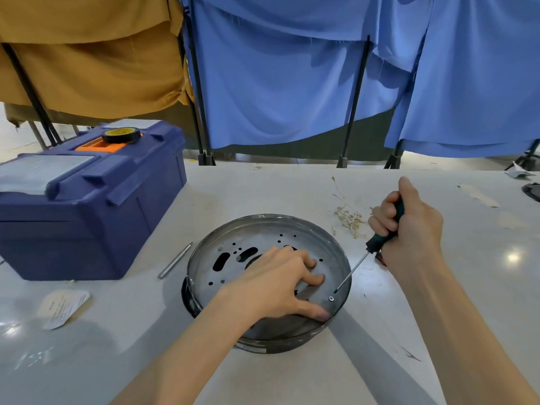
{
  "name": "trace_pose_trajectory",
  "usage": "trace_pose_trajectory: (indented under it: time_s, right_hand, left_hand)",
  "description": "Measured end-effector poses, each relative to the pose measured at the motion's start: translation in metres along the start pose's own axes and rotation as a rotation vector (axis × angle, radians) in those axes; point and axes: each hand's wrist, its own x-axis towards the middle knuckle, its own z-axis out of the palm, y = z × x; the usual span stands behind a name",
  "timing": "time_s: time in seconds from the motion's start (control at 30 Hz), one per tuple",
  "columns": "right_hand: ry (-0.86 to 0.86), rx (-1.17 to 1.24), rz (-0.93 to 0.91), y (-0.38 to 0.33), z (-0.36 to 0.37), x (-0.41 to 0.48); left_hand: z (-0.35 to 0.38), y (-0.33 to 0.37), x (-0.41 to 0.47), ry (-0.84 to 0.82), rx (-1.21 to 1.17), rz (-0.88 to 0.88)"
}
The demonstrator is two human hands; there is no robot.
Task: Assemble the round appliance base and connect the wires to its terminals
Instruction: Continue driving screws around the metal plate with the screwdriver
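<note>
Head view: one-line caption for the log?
Left hand steadies the round base while right hand aims a screwdriver at a screw near its rim.

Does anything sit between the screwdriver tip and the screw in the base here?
Nothing visible does. The screwdriver, gripped by the right hand, has its tip close to the screw inside the base. The left hand presses down beside it, its fingers and thumb short of the screw.
</note>
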Motion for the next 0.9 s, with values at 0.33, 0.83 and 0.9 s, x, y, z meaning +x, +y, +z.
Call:
trace_pose_trajectory:
  time_s: [0.33,0.83,0.9]
  right_hand:
    - [-0.044,-0.023,0.022,-0.007,-0.001,-0.016]
    - [-0.216,-0.104,-0.048,-0.010,0.003,-0.028]
    - [-0.227,-0.090,-0.065,-0.014,0.006,-0.029]
  left_hand:
    - [-0.002,0.021,-0.007,-0.017,0.166,-0.068]
    - [0.004,0.035,-0.013,0.052,0.262,-0.113]
    - [0.005,0.035,-0.014,0.072,0.238,-0.107]
